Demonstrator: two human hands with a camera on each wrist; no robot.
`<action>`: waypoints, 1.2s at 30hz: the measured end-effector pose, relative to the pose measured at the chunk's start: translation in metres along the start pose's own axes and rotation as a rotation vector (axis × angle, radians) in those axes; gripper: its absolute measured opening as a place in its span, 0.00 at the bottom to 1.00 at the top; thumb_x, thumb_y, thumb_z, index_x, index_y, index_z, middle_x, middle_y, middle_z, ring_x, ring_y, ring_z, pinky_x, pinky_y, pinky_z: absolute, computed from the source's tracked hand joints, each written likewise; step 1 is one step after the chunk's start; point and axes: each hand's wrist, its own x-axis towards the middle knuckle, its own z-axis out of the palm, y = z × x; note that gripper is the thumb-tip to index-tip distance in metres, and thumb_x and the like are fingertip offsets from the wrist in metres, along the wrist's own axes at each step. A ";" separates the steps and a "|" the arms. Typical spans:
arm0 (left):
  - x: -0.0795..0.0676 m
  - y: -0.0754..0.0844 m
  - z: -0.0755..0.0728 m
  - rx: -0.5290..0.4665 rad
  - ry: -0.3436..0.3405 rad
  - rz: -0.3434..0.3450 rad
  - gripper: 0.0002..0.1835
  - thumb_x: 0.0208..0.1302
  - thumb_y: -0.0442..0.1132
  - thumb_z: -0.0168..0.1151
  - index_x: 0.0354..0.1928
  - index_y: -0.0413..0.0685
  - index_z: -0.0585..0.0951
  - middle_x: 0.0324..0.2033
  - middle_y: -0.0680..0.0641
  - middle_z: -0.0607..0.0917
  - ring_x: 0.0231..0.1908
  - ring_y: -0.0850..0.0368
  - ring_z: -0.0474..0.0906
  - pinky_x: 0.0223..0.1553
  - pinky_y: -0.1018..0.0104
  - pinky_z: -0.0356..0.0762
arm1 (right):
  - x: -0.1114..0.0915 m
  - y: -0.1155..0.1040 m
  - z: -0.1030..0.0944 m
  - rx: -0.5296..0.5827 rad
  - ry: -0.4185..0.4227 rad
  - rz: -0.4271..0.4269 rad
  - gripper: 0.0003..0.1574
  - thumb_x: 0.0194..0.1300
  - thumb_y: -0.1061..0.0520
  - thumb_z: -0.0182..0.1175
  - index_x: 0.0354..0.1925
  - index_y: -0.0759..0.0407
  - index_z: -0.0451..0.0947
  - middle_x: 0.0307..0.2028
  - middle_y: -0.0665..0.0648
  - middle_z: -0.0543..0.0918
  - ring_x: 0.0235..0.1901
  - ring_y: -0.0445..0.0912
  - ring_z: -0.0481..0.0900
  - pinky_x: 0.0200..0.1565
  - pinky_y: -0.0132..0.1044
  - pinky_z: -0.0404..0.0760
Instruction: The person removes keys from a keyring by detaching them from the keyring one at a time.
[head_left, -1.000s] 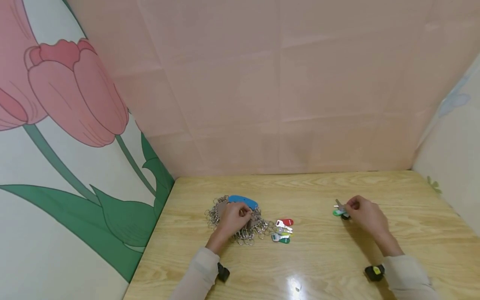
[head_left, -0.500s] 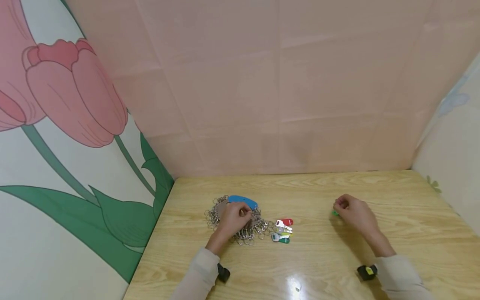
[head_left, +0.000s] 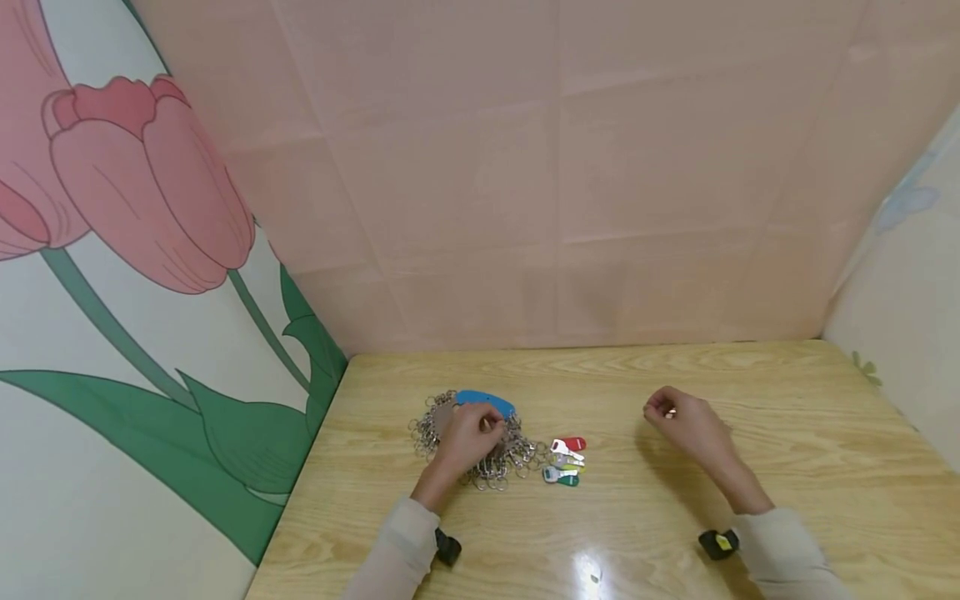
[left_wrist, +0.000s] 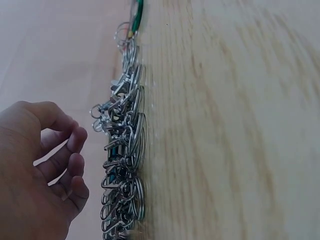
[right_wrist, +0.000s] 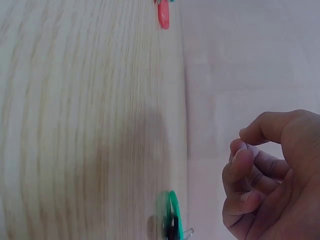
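My left hand [head_left: 467,435] hovers over a pile of metal keyring clips [head_left: 491,477], its fingers loosely bent and nothing between them. In the left wrist view the clips [left_wrist: 127,145] lie stacked on the table beside the fingertips. A blue curved plate [head_left: 487,402] shows at the pile's back. On the right, my right hand [head_left: 686,423] is above the table with thumb and index close together and no thing in the grasp. Below it in the right wrist view lie a green key tag [right_wrist: 174,201] and a black one [right_wrist: 172,229]; in the head view the hand mostly hides them.
Between the hands lie keys with a red tag [head_left: 574,443], a yellow tag [head_left: 579,467] and a green tag [head_left: 570,481]. The wooden table [head_left: 645,533] meets a pink cloth wall [head_left: 558,283] at the back. A tulip-printed panel [head_left: 150,333] stands at the left.
My right hand has moved left, passing over the green-tagged keys, which it now mostly covers in the head view. The left hand has stayed in place over the keyring clips.
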 end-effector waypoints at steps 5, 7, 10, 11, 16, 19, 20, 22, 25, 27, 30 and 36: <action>0.001 0.006 -0.001 -0.026 -0.002 0.008 0.06 0.76 0.40 0.65 0.44 0.50 0.89 0.38 0.54 0.89 0.34 0.66 0.77 0.37 0.70 0.78 | 0.001 -0.008 0.006 0.004 0.017 -0.038 0.06 0.72 0.54 0.64 0.41 0.55 0.84 0.33 0.52 0.88 0.24 0.39 0.74 0.25 0.34 0.69; 0.001 0.009 0.000 -0.034 -0.010 0.001 0.06 0.76 0.39 0.65 0.45 0.49 0.89 0.39 0.53 0.89 0.34 0.65 0.77 0.37 0.70 0.78 | 0.001 -0.011 0.010 0.007 0.020 -0.050 0.05 0.71 0.54 0.65 0.40 0.54 0.84 0.32 0.51 0.87 0.23 0.38 0.73 0.24 0.34 0.69; 0.000 0.012 0.001 -0.038 -0.021 -0.011 0.06 0.76 0.39 0.65 0.45 0.50 0.89 0.40 0.54 0.88 0.35 0.65 0.77 0.37 0.70 0.78 | 0.002 -0.015 0.014 0.007 0.017 -0.072 0.04 0.71 0.55 0.66 0.39 0.54 0.84 0.31 0.50 0.87 0.22 0.37 0.72 0.24 0.33 0.68; 0.001 0.012 0.002 -0.038 -0.022 -0.009 0.06 0.76 0.39 0.65 0.45 0.50 0.89 0.40 0.54 0.88 0.35 0.66 0.77 0.37 0.71 0.78 | 0.002 -0.016 0.016 0.004 0.015 -0.079 0.03 0.71 0.55 0.66 0.39 0.54 0.84 0.31 0.50 0.87 0.22 0.37 0.72 0.24 0.33 0.68; 0.002 0.016 0.004 -0.043 -0.029 0.033 0.05 0.75 0.38 0.66 0.45 0.49 0.89 0.40 0.53 0.89 0.36 0.65 0.78 0.38 0.71 0.79 | 0.003 -0.025 0.022 -0.004 -0.004 -0.114 0.03 0.71 0.57 0.66 0.39 0.54 0.84 0.31 0.49 0.87 0.21 0.36 0.72 0.23 0.33 0.69; 0.003 0.018 0.005 -0.060 -0.055 0.056 0.06 0.74 0.37 0.66 0.46 0.46 0.89 0.41 0.52 0.89 0.37 0.66 0.78 0.39 0.72 0.79 | 0.003 -0.032 0.025 -0.013 -0.016 -0.133 0.02 0.70 0.57 0.68 0.38 0.54 0.84 0.31 0.48 0.87 0.22 0.37 0.72 0.31 0.40 0.75; 0.003 0.019 0.005 -0.069 -0.067 0.059 0.07 0.74 0.36 0.66 0.47 0.45 0.89 0.41 0.52 0.88 0.37 0.67 0.78 0.39 0.73 0.79 | 0.003 -0.034 0.026 -0.011 -0.022 -0.136 0.02 0.70 0.57 0.68 0.38 0.54 0.84 0.31 0.48 0.86 0.23 0.37 0.73 0.32 0.41 0.76; 0.004 0.021 0.006 -0.078 -0.089 0.065 0.07 0.75 0.36 0.65 0.47 0.45 0.89 0.41 0.53 0.87 0.38 0.67 0.78 0.39 0.73 0.79 | 0.003 -0.038 0.029 0.001 -0.034 -0.138 0.02 0.69 0.58 0.69 0.38 0.54 0.84 0.31 0.48 0.86 0.25 0.38 0.73 0.34 0.41 0.76; 0.005 0.023 0.008 -0.081 -0.109 0.067 0.07 0.75 0.36 0.65 0.47 0.45 0.89 0.40 0.53 0.87 0.38 0.67 0.77 0.40 0.72 0.79 | 0.004 -0.043 0.034 0.031 -0.055 -0.139 0.02 0.68 0.60 0.69 0.38 0.54 0.84 0.32 0.48 0.86 0.27 0.38 0.74 0.29 0.34 0.73; 0.005 0.025 0.009 -0.073 -0.113 0.069 0.06 0.75 0.36 0.65 0.47 0.45 0.89 0.40 0.53 0.87 0.38 0.66 0.78 0.40 0.72 0.79 | 0.004 -0.046 0.038 0.049 -0.071 -0.138 0.02 0.67 0.60 0.69 0.38 0.55 0.84 0.32 0.49 0.86 0.27 0.39 0.74 0.29 0.32 0.72; 0.006 0.028 0.011 -0.060 -0.112 0.058 0.06 0.75 0.36 0.65 0.46 0.45 0.89 0.40 0.54 0.86 0.40 0.66 0.77 0.41 0.72 0.79 | 0.004 -0.049 0.045 0.059 -0.101 -0.125 0.02 0.68 0.59 0.69 0.39 0.55 0.84 0.33 0.50 0.86 0.28 0.40 0.74 0.28 0.31 0.72; 0.009 0.033 0.015 -0.021 -0.112 0.066 0.06 0.75 0.37 0.65 0.47 0.46 0.89 0.40 0.54 0.87 0.40 0.66 0.78 0.41 0.74 0.79 | 0.003 -0.053 0.057 0.061 -0.133 -0.115 0.03 0.67 0.58 0.69 0.39 0.55 0.84 0.33 0.48 0.85 0.29 0.41 0.75 0.29 0.32 0.73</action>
